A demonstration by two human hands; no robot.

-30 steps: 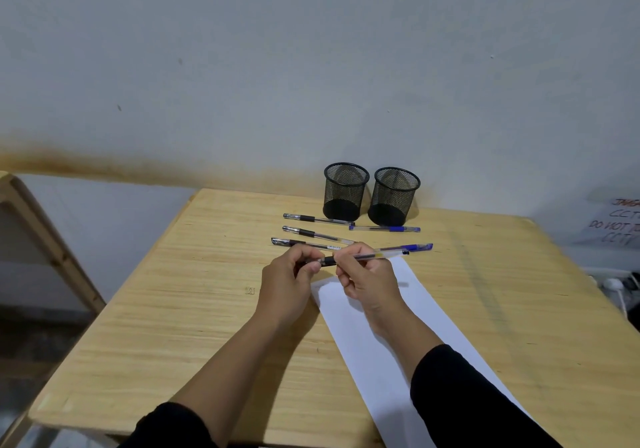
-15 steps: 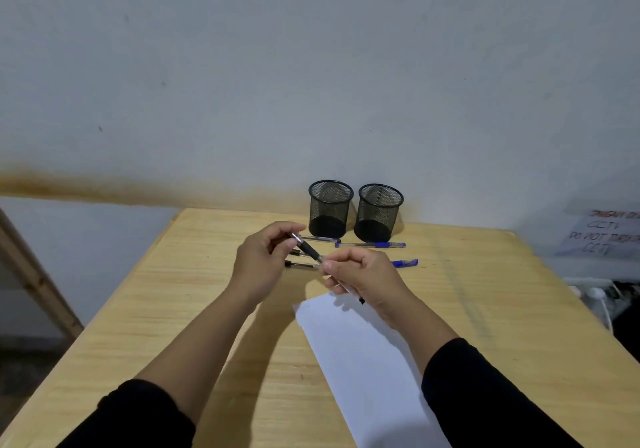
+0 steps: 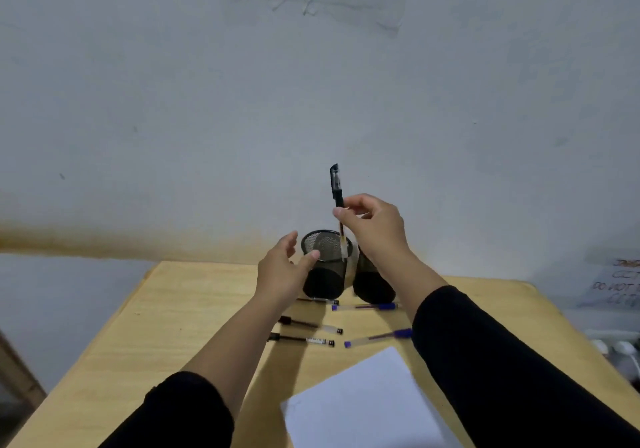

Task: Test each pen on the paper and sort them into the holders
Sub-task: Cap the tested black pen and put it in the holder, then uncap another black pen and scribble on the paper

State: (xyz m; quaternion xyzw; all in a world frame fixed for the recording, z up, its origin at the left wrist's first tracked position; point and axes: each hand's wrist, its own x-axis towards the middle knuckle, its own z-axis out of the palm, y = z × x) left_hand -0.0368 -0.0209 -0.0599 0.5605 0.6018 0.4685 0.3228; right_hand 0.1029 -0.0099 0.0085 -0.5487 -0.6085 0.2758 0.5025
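My right hand pinches a black pen upright, cap end up, its lower end over the mouth of the left black mesh holder. My left hand is open, fingers spread, against the left side of that holder. The right mesh holder is mostly hidden behind my right wrist. On the table lie black pens and blue pens. A white sheet of paper lies near me.
The wooden table stands against a pale wall. A paper notice hangs at the right, with white plugs below it. A wooden frame shows at the far left.
My right hand lifted the black pen from level with the table to upright over the left holder. My left hand let go of the pen and moved to the holder's side. The camera tilted up.
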